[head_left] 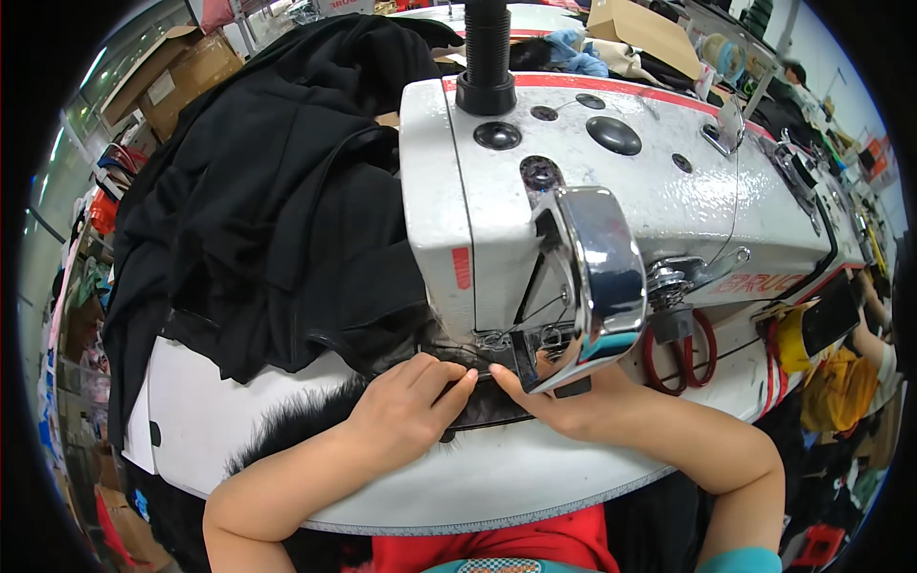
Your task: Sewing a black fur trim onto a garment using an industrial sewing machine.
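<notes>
head view: the left hand is set to the left of the stitching area, with the fingers narrow and curled. the tips of its thumb and forefinger meet on the edge of the black fabric and pinch it. the right hand is set opposite, to the right. one of its digits points toward the left fingertips, nearly touching them, and rests at the dark material. the rest of this hand is partly hidden behind the chrome guard; whether it grips anything cannot be told.

the black fabric lies in a large, folded heap to the left of the white sewing machine and passes along its front left side to the fingertips. black fur lies on the white tabletop, and the left forearm crosses over it. a graduated tape follows the curved near edge of the tabletop.

a black post stands at the machine head. scissors with red handles are located to the right of the guard, beneath the machine arm. a cardboard box is at the upper left; yellow cloth is at the right. another person is visible in the right background.
</notes>
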Demonstrator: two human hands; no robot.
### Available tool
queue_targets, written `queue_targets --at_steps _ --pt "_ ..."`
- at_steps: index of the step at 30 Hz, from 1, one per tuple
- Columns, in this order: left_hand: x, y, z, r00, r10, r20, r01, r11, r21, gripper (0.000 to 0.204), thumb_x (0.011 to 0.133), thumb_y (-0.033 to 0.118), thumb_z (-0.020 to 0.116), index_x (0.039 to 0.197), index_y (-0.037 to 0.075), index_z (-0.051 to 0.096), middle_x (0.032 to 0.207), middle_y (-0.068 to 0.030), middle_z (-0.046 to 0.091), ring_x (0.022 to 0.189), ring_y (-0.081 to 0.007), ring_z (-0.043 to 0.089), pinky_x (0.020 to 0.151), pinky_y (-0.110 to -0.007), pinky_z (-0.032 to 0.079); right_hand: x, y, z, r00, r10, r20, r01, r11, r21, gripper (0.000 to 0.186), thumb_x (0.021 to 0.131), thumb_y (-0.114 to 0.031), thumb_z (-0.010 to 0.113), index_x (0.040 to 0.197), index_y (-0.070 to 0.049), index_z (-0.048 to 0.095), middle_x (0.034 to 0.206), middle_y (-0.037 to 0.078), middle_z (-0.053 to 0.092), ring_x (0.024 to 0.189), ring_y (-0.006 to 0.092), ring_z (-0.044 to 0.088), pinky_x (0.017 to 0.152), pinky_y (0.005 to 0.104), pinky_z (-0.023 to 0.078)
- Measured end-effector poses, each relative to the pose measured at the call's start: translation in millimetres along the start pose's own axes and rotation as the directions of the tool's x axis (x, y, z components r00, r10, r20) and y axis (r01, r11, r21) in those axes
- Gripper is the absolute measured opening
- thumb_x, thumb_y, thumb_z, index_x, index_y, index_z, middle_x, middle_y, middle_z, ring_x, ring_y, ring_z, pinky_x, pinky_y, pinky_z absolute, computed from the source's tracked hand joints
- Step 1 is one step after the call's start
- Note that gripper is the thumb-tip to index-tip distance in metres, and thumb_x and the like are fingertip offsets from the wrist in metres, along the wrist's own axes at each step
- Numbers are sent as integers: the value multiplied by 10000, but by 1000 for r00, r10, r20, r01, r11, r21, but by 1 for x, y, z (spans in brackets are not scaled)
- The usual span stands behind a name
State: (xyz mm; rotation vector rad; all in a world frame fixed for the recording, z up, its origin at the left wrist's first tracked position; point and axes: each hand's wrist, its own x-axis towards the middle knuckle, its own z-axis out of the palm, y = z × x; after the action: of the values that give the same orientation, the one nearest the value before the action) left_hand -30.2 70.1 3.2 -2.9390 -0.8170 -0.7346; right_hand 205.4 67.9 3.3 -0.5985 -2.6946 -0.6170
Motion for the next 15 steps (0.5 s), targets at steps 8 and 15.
queue_targets --at_steps 8,15 --pt "1 -1 1 999 37 -1 -37 999 35 311 645 47 600 942 -44 606 894 -91 546 746 -199 542 614 -272 479 -1 0 24 995 -15 -97 42 958 283 317 610 -85 598 905 32 593 798 64 560 766 193 525 639 322 423" --pt "8 -13 14 999 46 29 -50 984 171 310 670 50 587 967 -38 578 876 -88 524 790 -213 523 669 -291 475 -4 6 31 966 221 -132 -158 913 377 115 597 -163 610 614 -52 585 640 56 547 633 219 523 592 328 402"
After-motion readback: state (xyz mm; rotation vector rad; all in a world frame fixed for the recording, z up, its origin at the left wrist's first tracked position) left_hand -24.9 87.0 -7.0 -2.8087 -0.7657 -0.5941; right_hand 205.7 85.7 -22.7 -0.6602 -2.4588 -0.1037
